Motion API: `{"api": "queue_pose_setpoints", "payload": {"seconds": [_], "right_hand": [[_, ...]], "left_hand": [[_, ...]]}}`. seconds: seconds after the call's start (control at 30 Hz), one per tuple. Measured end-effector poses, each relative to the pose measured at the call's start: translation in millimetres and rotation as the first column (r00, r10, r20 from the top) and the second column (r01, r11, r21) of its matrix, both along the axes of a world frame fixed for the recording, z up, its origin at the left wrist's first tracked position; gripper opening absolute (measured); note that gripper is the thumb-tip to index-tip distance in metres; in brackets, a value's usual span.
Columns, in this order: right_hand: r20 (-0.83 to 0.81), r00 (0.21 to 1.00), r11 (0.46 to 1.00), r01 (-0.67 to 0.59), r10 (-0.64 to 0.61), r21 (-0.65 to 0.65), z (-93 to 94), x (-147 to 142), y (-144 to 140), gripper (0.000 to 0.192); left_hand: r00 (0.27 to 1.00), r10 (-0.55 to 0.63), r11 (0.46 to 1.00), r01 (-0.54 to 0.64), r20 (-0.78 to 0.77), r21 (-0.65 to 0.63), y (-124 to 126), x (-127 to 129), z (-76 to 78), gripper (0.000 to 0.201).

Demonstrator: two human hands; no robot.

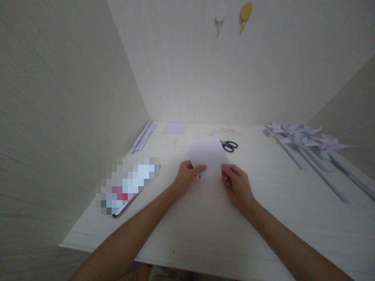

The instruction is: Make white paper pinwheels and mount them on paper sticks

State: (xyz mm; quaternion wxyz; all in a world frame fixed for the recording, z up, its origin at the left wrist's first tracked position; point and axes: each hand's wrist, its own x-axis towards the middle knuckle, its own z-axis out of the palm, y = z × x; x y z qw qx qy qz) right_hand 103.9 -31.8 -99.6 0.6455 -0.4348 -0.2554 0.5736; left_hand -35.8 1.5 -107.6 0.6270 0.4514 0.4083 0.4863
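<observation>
A square sheet of white paper [208, 154] is held up over the table, tilted, between both hands. My left hand [187, 175] is closed on its lower left edge, with the thumb lying over the front. My right hand [237, 181] pinches the lower right corner between thumb and fingers. Just behind the sheet lie scissors [230, 146] with black handles; the paper hides their blades. Small reddish spots show below the left thumb, too small to make out.
Several paper pinwheels [304, 136] on paper sticks lie at the right. Rolled paper sticks [143, 136] and a flat paper square [174, 128] lie at the back left. A blurred-out device [131, 183] is at the left. Small tan bits [225, 131] lie near the wall.
</observation>
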Motion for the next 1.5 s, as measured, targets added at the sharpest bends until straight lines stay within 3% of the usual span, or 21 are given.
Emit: {"api": "queue_pose_setpoints", "payload": {"seconds": [0.13,0.27,0.43,0.6,0.7,1.03,1.5], "right_hand": [[-0.002,1.0,1.0,0.001,-0.001,0.007,-0.7,-0.1,-0.2,0.019],[0.039,0.999,1.0,0.017,-0.018,0.025,-2.5,-1.2,0.8,0.021],[0.186,0.982,0.997,-0.031,0.017,0.072,-4.7,-3.5,0.3,0.023],[0.515,0.839,0.971,-0.232,0.174,0.049,0.4,-7.2,-5.8,0.024],[0.614,0.757,0.948,-0.316,0.225,0.043,1.7,-8.6,-8.1,0.024],[0.697,0.675,0.926,-0.374,0.24,0.043,-3.6,-6.2,-6.2,0.014],[0.705,0.692,0.93,-0.343,0.157,0.13,-2.8,-6.3,-6.1,0.008]], "left_hand": [[0.995,-0.082,0.997,0.081,0.051,0.012,-3.7,0.5,2.4,0.034],[0.993,-0.103,0.993,0.105,-0.049,0.043,-6.2,1.6,4.1,0.041],[0.994,-0.021,0.999,0.024,-0.103,0.029,-7.6,4.6,6.1,0.032],[0.994,0.068,0.998,-0.067,-0.086,0.013,-7.6,6.5,8.9,0.03],[0.992,0.093,0.996,-0.093,-0.086,0.004,-8.1,6.5,10.1,0.03],[0.992,0.122,0.992,-0.122,-0.017,-0.02,-6.4,6.0,5.1,0.028],[0.991,0.132,0.991,-0.131,-0.022,0.041,-4.4,4.8,1.8,0.025]]}}
